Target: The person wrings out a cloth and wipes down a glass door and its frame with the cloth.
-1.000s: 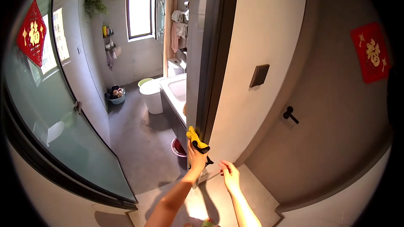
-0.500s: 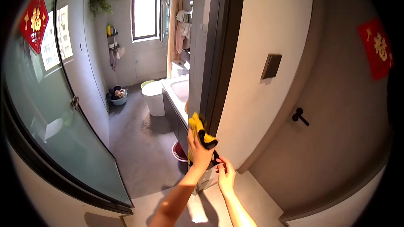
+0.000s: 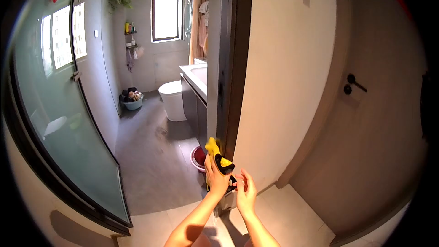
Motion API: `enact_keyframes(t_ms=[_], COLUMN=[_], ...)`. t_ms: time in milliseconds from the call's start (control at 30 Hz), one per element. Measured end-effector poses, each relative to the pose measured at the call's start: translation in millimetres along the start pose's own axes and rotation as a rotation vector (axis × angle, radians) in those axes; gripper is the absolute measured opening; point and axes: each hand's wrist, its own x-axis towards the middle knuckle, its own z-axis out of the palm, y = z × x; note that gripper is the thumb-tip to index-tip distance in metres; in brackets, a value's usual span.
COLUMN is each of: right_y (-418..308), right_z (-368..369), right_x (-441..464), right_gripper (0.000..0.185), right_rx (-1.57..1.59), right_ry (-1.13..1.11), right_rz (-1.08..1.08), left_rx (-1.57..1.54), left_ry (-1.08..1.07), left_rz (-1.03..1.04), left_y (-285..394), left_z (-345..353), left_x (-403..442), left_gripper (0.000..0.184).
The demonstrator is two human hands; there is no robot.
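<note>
My left hand is closed around a soft yellow-and-black item, possibly a work glove. Its yellow end sticks up above my fingers, and a black band crosses its middle. The lower part is mostly hidden behind the hand. Just to the right, my right hand has its fingers loosely curled and apart. Its fingertips are close to the item's black lower edge; whether they touch it is hard to see.
A dark door frame stands ahead. Left of it, a bathroom holds a toilet, a vanity, a red basin and a blue tub. A frosted glass door is at left; a closed brown door at right.
The view has tipped downward, showing more floor. My left hand keeps its hold on the yellow-and-black item. The fingers of my right hand have lifted and spread slightly.
</note>
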Motion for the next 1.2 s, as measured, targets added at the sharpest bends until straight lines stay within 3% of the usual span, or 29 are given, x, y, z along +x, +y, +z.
enact_keyframes(t_ms=[100,167,233,300,367,400,433,500,567,633,733,833,900,967,1067,1100,1200], right_y=[13.5,17.4,9.1,-5.7,-43.9,-42.3,-55.5,-74.6,-60.4,-76.9,-95.2,-124.1,-165.2,-189.2,-181.0,-169.3,-128.8], right_z=[0.8,1.2,0.1,10.8,14.5,17.0,22.4,22.7,29.6,40.4,48.4,49.6,58.4,68.9,89.4,92.3,85.7], right_x=[-38.2,-54.0,-51.8,-43.7,-36.0,-23.9,-13.3,-2.9,6.0,-5.7,25.1,69.3,96.2,134.1,151.7,155.8,144.8], right_gripper=[0.039,0.041,0.048,0.055,0.063,0.074,0.078,0.076,0.083,0.08,0.058,0.048,0.054,0.059,0.063,0.063,0.069], right_rx=[0.015,-0.082,-0.282,-0.404,-0.238,-0.291,-0.102,0.337,0.107,-0.21,0.0,-0.005,-0.032,-0.17,-0.691,-0.745,-0.617], right_ry=[0.052,0.03,-0.103,-0.05,-0.112,-0.066,-0.077,-0.321,-0.155,0.015,-0.036,0.048,0.262,0.477,0.509,0.508,0.513], right_rz=[-0.057,-0.305,-0.559,-0.626,-0.406,-0.482,-0.44,-0.268,-0.449,-0.423,-0.519,-0.714,-0.931,-1.154,-1.124,-1.202,-1.103], left_rx=[-0.076,-0.226,-0.199,-0.086,-0.06,-0.053,-0.048,-0.439,-0.657,-0.849,-1.267,-1.102,-0.702,-0.525,-0.561,-0.534,-0.542], left_ry=[-0.107,0.012,0.0,-0.091,-0.189,-0.244,-0.295,-0.488,-0.532,-0.599,-0.617,-0.638,-0.435,-0.27,-0.188,-0.223,-0.298], left_rz=[-0.056,-0.06,0.023,0.143,0.195,0.257,0.324,0.393,0.392,0.213,0.086,0.224,0.338,0.232,-0.063,-0.089,-0.253], left_y=[-10.7,1.7,32.0,63.3,74.8,79.3,84.6,88.1,79.5,72.0,72.7,66.8,70.0,48.4,-27.9,-51.7,-89.5], left_z=[-18.5,-38.5,-63.4,-85.1,-89.8,-93.7,-97.1,-103.4,-105.2,-108.1,-116.1,-118.8,-124.5,-109.2,-56.0,-42.0,-17.2], left_x=[-29.0,-38.3,-37.1,-16.9,8.4,9.5,13.6,23.9,30.8,30.5,38.8,54.2,54.4,37.5,-11.1,-29.2,-77.1], left_gripper=[0.09,0.088,0.081,0.07,0.076,0.079,0.082,0.086,0.091,0.094,0.095,0.086,0.072,0.065,0.059,0.058,0.056])
